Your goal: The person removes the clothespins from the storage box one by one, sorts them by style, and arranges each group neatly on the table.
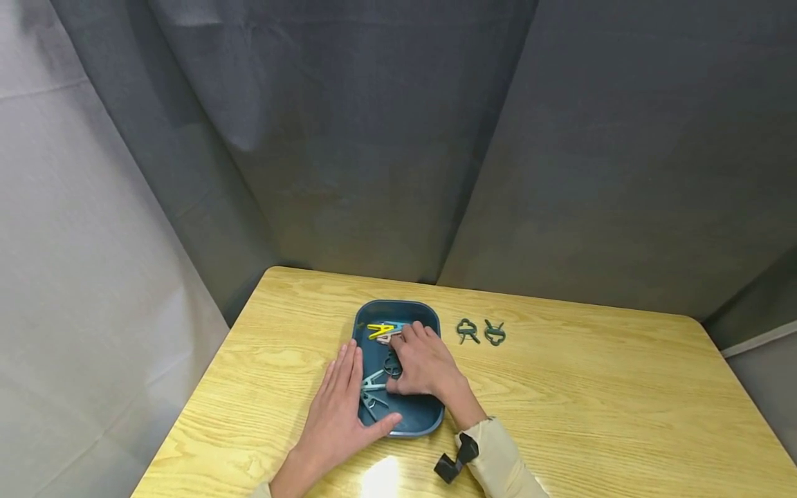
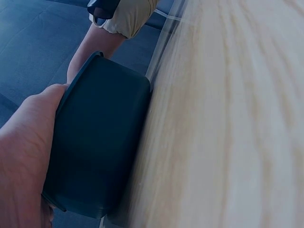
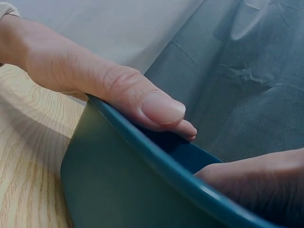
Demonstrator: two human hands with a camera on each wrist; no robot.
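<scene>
Here, L hand (image 1: 339, 415) outstretched on bin (image 1: 420, 415); R hand (image 1: 426, 363) by dk clip (image 1: 391, 365), grip unclear

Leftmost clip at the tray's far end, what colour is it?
Yellow; that clip shows best in the head view.

Cloth-walled, like a small studio booth: dark cloth (image 1: 373, 138) hangs in folds behind the wood-grain counter (image 1: 591, 408), and pale cloth (image 1: 93, 242) closes off the left side. Whether home, lab or office lies beyond cannot be told.
</scene>
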